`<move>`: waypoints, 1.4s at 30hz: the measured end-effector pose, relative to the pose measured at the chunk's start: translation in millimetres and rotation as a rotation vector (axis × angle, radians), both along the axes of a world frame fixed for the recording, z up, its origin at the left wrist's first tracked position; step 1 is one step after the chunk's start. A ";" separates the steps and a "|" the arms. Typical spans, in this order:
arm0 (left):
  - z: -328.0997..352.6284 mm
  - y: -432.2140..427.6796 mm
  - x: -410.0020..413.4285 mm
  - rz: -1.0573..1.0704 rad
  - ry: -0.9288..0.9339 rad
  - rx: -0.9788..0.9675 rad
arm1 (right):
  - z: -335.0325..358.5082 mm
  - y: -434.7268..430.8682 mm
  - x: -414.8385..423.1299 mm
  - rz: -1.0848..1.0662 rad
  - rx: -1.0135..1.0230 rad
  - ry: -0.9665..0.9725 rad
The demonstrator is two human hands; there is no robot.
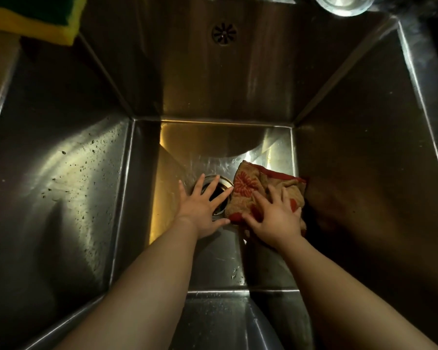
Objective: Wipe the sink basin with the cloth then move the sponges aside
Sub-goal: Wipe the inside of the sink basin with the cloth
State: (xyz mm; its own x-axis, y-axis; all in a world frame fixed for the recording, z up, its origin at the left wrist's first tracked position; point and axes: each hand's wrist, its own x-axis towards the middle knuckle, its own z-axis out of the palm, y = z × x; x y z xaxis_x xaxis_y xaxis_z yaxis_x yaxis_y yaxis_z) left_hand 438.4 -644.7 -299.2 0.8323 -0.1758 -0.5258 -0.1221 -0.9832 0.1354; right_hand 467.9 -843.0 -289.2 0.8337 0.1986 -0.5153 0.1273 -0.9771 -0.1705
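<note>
Steel walls close around you: the sink basin (86,188) is deep, dim and wet. Your right hand (276,221) presses the cloth (253,190) flat against the floor's right edge, fingers spread and not clenched. Your left hand (200,210) rests open over the drain (216,192), grasping nothing. The cloth looks soft and limp (likely damp), so bunch its middle. A sponge (36,21) sits at the far-left corner.

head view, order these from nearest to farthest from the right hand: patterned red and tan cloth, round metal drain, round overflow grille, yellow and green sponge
1. Patterned red and tan cloth, under the right hand.
2. Round metal drain, just left, beneath the left hand.
3. Round overflow grille, high on the back wall.
4. Yellow and green sponge, top left ledge.
</note>
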 end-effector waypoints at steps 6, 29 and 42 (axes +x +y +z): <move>2.6 -11.0 6.6 -0.016 -0.004 -0.023 | -9.1 -7.5 -3.0 0.147 -0.084 0.024; 11.0 -31.1 18.3 -0.096 0.002 -0.040 | -0.2 -22.7 18.8 0.172 -0.008 0.037; 21.8 -3.3 -3.4 0.044 0.038 0.019 | 8.5 -25.1 -14.6 0.467 -0.012 0.250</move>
